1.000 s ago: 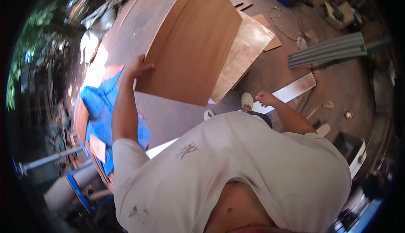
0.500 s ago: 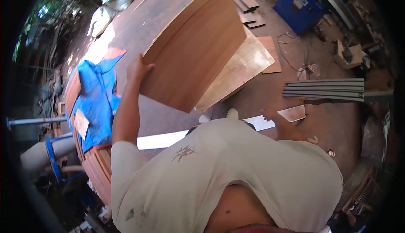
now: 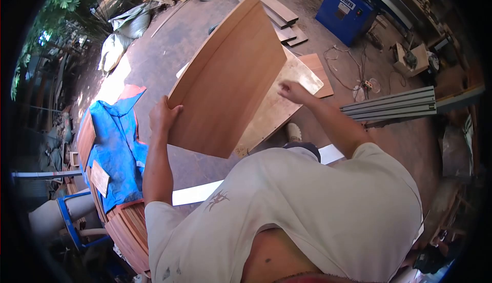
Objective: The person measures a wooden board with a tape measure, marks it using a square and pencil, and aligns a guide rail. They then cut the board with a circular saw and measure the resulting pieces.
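A large brown wooden panel [image 3: 230,78] is held up at a tilt, gripped at its left edge by my left hand [image 3: 165,115], thumb on the near face. Under and behind it lies a lighter board [image 3: 271,114] with a worn, glossy surface. Over that board's right part is my right hand [image 3: 293,92], its fingers curled in, a short way right of the panel; whether anything is in them is too small to tell.
A blue machine [image 3: 346,11] stands at the upper right, with cables on the floor. Grey metal channels [image 3: 389,103] lie at the right. A blue tarp [image 3: 115,149] covers stacked wood at the left. Long planks [image 3: 261,1] lie beyond the panel.
My right hand has moved from low on the right up and left, over the lighter board, and its fingers have curled. The panel, still in my left hand, sits slightly lower in view.
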`<state>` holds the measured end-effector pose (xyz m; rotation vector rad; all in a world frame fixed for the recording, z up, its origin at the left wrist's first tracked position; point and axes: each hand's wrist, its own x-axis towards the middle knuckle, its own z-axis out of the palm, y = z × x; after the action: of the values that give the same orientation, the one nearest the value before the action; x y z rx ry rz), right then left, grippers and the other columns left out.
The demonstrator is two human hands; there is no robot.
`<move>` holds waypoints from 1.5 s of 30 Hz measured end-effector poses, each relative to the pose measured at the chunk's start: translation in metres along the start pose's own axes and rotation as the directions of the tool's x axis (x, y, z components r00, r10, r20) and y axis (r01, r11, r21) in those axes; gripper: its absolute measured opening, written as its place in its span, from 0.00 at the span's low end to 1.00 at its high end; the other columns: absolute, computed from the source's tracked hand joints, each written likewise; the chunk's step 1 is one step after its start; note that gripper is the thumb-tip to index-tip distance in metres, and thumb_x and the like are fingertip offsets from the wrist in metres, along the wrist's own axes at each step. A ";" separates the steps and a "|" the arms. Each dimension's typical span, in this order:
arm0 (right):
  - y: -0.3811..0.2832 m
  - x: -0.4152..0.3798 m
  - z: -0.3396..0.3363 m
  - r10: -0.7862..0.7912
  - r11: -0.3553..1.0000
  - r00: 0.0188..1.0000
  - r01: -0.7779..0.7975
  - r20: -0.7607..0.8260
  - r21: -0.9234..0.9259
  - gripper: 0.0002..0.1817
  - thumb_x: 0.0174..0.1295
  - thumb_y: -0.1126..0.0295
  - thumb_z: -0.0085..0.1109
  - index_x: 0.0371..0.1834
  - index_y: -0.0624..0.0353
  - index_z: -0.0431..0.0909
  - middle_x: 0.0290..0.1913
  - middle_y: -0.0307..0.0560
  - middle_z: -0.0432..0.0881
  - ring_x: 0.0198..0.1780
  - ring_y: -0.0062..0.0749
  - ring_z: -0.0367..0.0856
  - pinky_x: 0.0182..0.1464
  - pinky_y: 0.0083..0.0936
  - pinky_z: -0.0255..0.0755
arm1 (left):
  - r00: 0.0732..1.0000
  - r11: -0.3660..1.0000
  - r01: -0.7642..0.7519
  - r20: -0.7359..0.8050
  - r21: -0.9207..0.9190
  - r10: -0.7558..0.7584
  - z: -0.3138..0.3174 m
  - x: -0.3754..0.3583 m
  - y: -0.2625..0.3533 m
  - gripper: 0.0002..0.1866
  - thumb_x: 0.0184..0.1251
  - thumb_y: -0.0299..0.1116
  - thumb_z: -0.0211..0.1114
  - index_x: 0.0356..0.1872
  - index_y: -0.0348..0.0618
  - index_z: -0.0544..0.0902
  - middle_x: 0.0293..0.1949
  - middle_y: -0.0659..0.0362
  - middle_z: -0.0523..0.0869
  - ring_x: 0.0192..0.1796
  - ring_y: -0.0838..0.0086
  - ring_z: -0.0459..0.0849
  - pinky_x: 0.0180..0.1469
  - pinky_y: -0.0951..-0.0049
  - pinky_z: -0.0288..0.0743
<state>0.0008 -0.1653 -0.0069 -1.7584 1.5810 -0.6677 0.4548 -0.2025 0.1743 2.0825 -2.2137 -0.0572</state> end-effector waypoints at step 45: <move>0.221 -0.180 -0.126 -0.156 0.573 0.733 0.613 0.662 -0.544 0.35 0.61 0.77 0.45 0.75 0.52 0.54 0.74 0.60 0.54 0.76 0.54 0.51 0.73 0.53 0.46 | 0.258 -0.356 0.753 0.747 -0.553 -0.613 0.265 -0.444 0.206 0.32 0.66 0.49 0.63 0.68 0.50 0.67 0.54 0.57 0.81 0.51 0.70 0.82 0.39 0.69 0.80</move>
<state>-0.2611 -0.0137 -0.0831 -2.6578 1.0548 0.4180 0.2497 0.2425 -0.0902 2.0608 0.0299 -1.2676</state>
